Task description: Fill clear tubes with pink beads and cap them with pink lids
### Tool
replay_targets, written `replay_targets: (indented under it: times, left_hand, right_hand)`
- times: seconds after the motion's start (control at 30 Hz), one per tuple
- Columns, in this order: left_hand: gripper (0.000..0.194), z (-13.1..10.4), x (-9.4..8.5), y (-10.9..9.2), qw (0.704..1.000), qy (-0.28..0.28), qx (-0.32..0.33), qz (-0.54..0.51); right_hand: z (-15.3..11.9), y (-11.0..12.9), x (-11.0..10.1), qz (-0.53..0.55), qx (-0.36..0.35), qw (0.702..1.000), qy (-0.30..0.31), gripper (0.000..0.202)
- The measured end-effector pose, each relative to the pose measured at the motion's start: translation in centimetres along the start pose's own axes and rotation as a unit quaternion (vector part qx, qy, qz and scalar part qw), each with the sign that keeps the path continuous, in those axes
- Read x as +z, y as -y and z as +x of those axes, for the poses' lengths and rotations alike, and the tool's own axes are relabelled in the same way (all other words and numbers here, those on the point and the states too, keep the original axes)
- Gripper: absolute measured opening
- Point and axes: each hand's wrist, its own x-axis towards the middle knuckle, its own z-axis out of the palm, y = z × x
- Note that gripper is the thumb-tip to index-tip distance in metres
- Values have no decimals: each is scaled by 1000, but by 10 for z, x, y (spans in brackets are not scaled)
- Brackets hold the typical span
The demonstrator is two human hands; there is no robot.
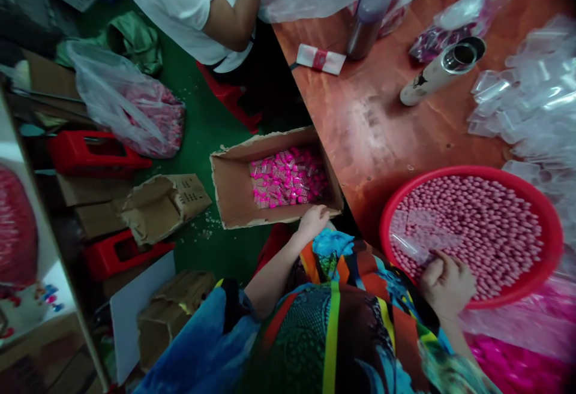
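Note:
My left hand [314, 223] rests at the near edge of a cardboard box [234, 196], its fingers curled at the rim; what they hold, if anything, is hidden. Inside the box lie many small clear packets with bright pink tops [288, 178]. On the right, my right hand [445, 280] pinches a clear plastic piece [410, 246] over a red basin [551, 244]. Small pink beads [477, 220] fill the basin, and the clear piece lies over them at the left side.
A person in a white shirt [180, 10] sits beyond the box. On the orange table [360, 124] stand a tumbler [369, 22] and a white cup [432, 76], with clear plastic pieces [540, 88] at right. Cartons [162, 208] and red stools [99, 153] are at left.

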Motion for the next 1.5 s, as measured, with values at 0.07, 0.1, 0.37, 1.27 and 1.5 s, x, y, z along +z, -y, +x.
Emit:
replay_targets:
  times: [0.07,0.1,0.37,1.27,1.5]
  left_hand:
    - [41,-3,4,-5,1000,11,15,2]
    - [41,-3,6,-5,1000,15,19,3]
    - [40,-6,16,-1,1000,5,12,17]
    - [33,-3,3,-174,871,-52,449,192]
    - [33,20,34,-215,836,-11,420,354]
  right_hand:
    - [1,2,-3,-21,-11,1000,11,40]
    - [2,4,-4,-30,-15,999,16,40]
    - [4,7,-6,-22,4,1000,10,40]
    - [17,51,-17,44,67,993,92,31]
    - [18,53,-16,33,54,996,58,29]
